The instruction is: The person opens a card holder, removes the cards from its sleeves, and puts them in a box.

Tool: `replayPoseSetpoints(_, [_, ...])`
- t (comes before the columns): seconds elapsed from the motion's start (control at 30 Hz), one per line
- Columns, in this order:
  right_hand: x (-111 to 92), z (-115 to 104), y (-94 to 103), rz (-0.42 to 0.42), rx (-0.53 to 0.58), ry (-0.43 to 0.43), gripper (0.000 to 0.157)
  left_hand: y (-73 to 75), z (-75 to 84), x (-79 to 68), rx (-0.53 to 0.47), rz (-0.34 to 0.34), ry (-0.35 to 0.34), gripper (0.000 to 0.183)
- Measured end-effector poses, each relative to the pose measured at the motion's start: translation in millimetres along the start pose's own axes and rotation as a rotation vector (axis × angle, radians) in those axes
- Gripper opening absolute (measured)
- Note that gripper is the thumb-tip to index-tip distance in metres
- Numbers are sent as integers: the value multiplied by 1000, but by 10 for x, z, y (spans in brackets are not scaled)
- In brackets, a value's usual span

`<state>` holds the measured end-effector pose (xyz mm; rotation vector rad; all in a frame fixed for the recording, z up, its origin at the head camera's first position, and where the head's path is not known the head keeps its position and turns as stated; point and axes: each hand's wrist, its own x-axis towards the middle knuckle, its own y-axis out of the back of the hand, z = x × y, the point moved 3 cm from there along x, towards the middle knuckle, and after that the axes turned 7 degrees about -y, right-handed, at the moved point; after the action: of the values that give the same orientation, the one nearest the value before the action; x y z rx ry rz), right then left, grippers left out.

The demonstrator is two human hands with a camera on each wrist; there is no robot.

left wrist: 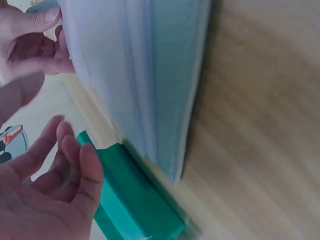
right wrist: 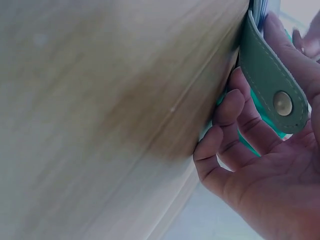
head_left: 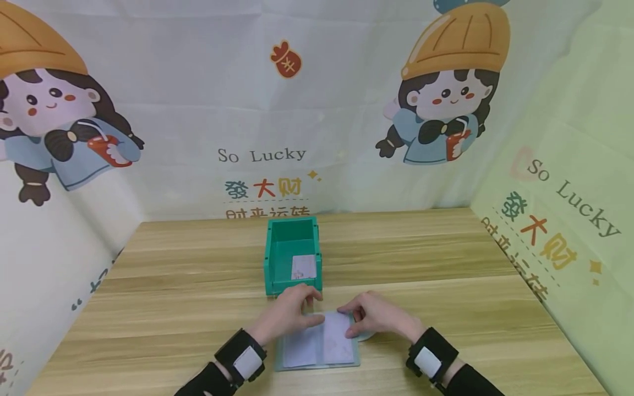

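Note:
An unfolded pale green card holder [head_left: 356, 357] with clear sleeve pages lies on the table in front of the person. From its right side sticks out a green strap [right wrist: 270, 75] with a round metal snap. My right hand [head_left: 378, 316] holds the holder's right edge, thumb and index finger at the page's rim; the other fingers curl close to the table. My left hand [head_left: 292, 313] hovers over the top of the left page, fingers loosely bent and thumb apart, with nothing in it. In the left wrist view, this left hand [left wrist: 55, 185] shows its bare palm.
Just beyond the hands stands a green plastic bin [head_left: 267, 258], its front wall near the left fingers. A pale printed card [head_left: 304, 267] lies inside it. The wooden table [head_left: 421, 247] meets a printed cloth backdrop [head_left: 346, 181] at the back and sides.

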<state>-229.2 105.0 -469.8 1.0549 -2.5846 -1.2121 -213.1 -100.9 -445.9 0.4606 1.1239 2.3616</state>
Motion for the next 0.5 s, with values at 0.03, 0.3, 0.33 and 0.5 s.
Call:
replayPoseSetpoints(0.03, [3,-7,5,0,-10,1,49,-27,-9,-17,-19,-43,2,40])
replayPoseSetpoints(0.3, [34,-65,39,28,-70,1,39,-195,-67,-93,-36,-178,63,67])
replayPoseSetpoints(0.33, [32,-72,43,35,-69,-1,37,-202,-67,-92,-29,-173,67,68])
replayPoseSetpoints(0.5, [43,-84,44,71,-56,-11,29,-214,-60,-83,-16,-163,71,65])
